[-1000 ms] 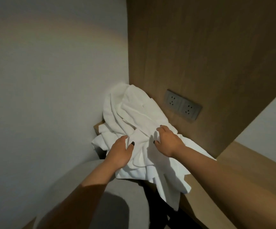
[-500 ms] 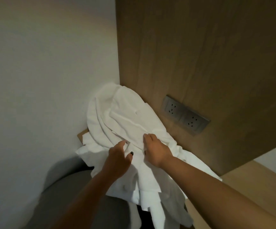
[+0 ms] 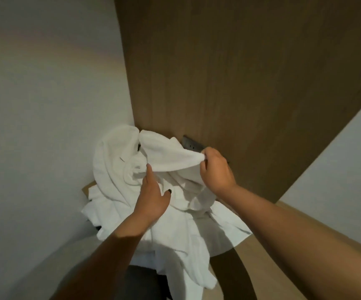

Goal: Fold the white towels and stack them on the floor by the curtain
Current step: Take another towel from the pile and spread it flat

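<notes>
Right now your left hand [image 3: 152,194] sits nearest you, fingers fairly straight and resting flat on the heap of white towels [image 3: 132,191], holding nothing. The heap lies bunched on the wooden table [image 3: 250,263] in the corner, spilling over its front edge toward you. Just beyond, your right hand [image 3: 215,169] pinches one corner of a towel and lifts it up and to the right, so a stretched band of cloth runs from your fingers back into the heap. The cloth looks soft, limp and light; I judge it will sag and drag its neighbours along, so take each towel by a corner or hem, as you have here, and pin the rest down with your flat hand while you pull it free. Behind your right hand the grey socket plate [image 3: 191,144] on the wood panel [image 3: 240,83] is mostly hidden. Half a second ago both hands lay low on the heap; since then the right one has risen with its corner, and the left has slid forward. The curtain is out of view.
</notes>
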Demonstrator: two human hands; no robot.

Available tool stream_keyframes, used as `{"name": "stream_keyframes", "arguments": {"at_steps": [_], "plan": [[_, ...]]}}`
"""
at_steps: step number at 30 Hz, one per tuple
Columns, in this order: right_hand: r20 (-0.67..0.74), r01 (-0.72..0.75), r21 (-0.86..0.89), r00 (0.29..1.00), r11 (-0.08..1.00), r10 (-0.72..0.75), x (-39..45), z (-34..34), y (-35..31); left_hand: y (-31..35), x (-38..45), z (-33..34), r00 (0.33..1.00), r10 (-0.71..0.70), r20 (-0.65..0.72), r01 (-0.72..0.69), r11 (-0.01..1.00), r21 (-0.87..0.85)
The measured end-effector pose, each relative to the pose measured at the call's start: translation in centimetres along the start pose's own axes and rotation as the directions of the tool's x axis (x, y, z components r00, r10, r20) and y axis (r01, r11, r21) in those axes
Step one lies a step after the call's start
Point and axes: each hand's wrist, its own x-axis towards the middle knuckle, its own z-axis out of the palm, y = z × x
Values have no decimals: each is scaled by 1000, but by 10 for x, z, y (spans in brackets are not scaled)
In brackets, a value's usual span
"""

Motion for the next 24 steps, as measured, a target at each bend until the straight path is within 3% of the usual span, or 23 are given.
{"name": "stream_keyframes", "arguments": {"at_steps": [6,11,16,20,24], "plan": [[-129,141,12,982,990,-138,-32,-87,10,54,-29,17,987,155,-39,-156,988,-22],[-199,215,-138,950,967,-240,-73,-167,47,111,-78,53,984,178,-29,-176,982,69],[-248,215,-282,925,935,-288,-130,-249,99,163,-138,103,944,246,218,-287,942,177],[-258,170,-354,927,919,-271,-179,-305,136,218,-203,155,793,396,464,-413,908,-70],[-237,125,-385,944,914,-229,-224,-357,163,276,-255,206,746,534,397,-493,844,-210]]}}
